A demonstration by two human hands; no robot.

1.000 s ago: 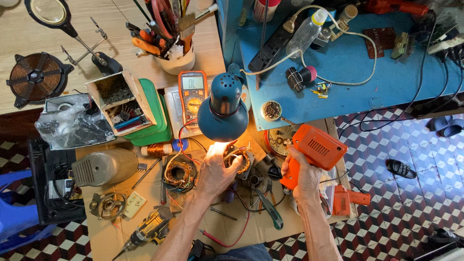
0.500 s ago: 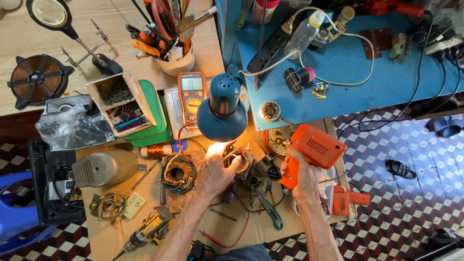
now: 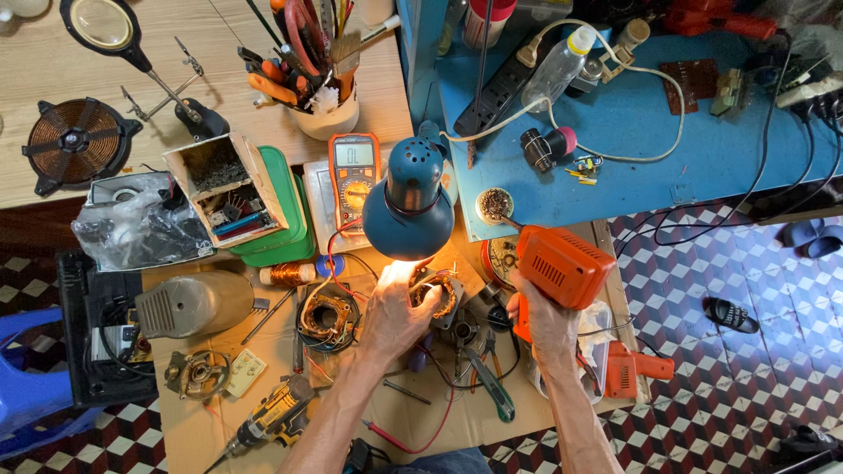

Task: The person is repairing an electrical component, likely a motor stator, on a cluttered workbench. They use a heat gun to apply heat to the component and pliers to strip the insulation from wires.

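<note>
Cluttered bench (image 3: 439, 421): left hand (image 3: 397, 312) fingers grip motor stator (image 3: 436, 294), half hidden w/ lamp glare; right hand (image 3: 543, 320) clutches orange gun (image 3: 562, 266).

Wooden workbench (image 3: 53, 61) w/ cardboard sheet (image 3: 189, 421) at 6 o'clock, multimeter (image 3: 355, 171) centre, coil disc (image 3: 77, 140) 9 o'clock, tool cup (image 3: 327, 110) 12 o'clock, cordless drill (image 3: 268, 420) 7 o'clock, blue bench (image 3: 632, 132) 2 o'clock w/ power strip (image 3: 503, 88).
</note>
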